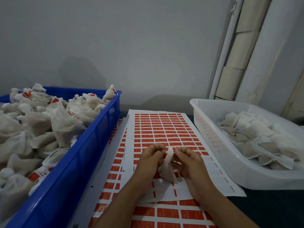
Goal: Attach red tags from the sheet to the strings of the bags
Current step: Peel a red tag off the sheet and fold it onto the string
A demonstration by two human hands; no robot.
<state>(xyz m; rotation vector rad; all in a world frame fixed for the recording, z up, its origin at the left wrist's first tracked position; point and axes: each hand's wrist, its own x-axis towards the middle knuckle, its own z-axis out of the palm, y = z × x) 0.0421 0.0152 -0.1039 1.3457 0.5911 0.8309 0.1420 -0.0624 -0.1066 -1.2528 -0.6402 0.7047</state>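
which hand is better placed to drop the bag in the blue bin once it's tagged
Left, probably. The left hand is on the side of the blue bin, which holds the tagged bags; both hands hold the bag.

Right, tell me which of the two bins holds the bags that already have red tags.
The blue bin on the left: red tags show among its bags. The bags in the clear plastic bin on the right show none.

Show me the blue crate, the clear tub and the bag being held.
blue crate (105, 119), head view, on its right wall.
clear tub (213, 145), head view, on its left wall.
bag (167, 171), head view, on its lower body between the hands.
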